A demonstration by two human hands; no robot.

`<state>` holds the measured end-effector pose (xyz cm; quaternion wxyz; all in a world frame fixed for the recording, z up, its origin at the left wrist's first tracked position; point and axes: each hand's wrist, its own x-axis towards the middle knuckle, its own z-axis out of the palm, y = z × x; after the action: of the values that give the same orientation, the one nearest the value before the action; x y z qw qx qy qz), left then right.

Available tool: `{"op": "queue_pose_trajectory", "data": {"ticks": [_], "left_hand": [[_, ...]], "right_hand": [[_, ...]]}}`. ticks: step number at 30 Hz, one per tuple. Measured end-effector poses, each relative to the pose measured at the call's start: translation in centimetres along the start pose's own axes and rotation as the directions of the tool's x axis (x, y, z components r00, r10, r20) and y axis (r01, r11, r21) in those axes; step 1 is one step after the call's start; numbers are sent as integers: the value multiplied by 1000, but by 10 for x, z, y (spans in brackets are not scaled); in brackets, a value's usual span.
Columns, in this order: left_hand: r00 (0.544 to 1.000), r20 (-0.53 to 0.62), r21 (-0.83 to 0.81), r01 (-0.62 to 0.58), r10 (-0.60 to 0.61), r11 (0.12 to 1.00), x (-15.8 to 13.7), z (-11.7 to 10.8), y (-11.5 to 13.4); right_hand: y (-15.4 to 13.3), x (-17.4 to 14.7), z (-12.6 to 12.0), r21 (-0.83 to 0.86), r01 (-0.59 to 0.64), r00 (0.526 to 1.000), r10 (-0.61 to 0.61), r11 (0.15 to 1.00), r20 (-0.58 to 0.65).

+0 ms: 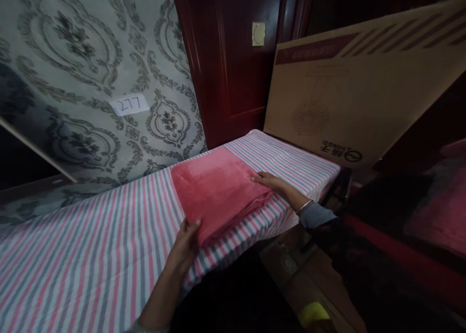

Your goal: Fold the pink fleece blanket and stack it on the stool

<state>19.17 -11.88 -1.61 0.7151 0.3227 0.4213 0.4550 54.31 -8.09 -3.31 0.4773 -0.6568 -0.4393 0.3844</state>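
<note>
the folded pink blanket (pixel 218 190) is the landmark: it lies flat on the striped sheet (pixel 91 245) of a bed, close to the bed's near edge, its long axis running from the near-left corner away toward the far right.

nearest the camera, the left hand (pixel 185 243) sits at the blanket's near corner. its fingers (pixel 194 224) are loosely curled, thumb up on top of the fabric and the rest seemingly tucked at or under the folded edge; whether they actually pinch the layers cannot be told, since the underside is hidden. this hand is the closer of the two to the blanket's bulk, which stretches away from it up and to the right.

further along, the right hand (pixel 271 181) rests against the blanket's right-hand edge, palm down, fingers stretched out nearly flat and touching the fabric's side without closing on it. a bracelet (pixel 304 207) and a blue cuff (pixel 316 215) show at its wrist, right of the blanket.

beyond the blanket the sheet runs to the bed's far end. behind that, a large cardboard box (pixel 357 90) leans to the right, a dark red wooden door (pixel 236 56) stands straight behind, and patterned wallpaper with a label reading 277 (pixel 130 104) lies to the far left.
</note>
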Motion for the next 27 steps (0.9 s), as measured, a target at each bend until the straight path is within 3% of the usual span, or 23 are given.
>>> {"op": "queue_pose_trajectory", "data": {"ticks": [3,7,11,14,16,19,21,22,24,27], "left_hand": [[999,32,-2,27,-27,1000,-8,4,-9],[998,-39,-34,39,-40,999,-10,11,-20],[992,-128,-27,-9,5,1000,-6,2,7],[976,-200,-43,-99,88,994,-7,-26,60],[952,-262,-47,-177,159,983,-10,-54,95],[904,-368,-61,-258,218,964,-18,-97,125],[873,-447,-73,-252,194,965,-23,-120,126],[863,-478,-82,-231,165,970,-25,-129,122],[855,-509,-105,-178,101,978,-28,-141,111],[866,-495,-141,-161,71,977,-35,-145,94]], "right_hand": [[-2,-8,-2,31,-12,993,8,999,114],[-11,-12,1,194,-2,935,-67,981,349],[-34,-27,14,320,-20,963,-67,947,259],[-55,-67,42,491,-31,968,-96,871,232],[-60,-106,72,551,-80,956,-93,831,279],[-49,-158,116,571,-216,871,-109,792,480],[-35,-173,135,504,-336,788,-55,796,613],[-28,-171,139,477,-372,771,-21,796,636],[-20,-151,138,465,-383,798,32,798,602],[-23,-98,120,467,-266,917,71,843,393]]}}
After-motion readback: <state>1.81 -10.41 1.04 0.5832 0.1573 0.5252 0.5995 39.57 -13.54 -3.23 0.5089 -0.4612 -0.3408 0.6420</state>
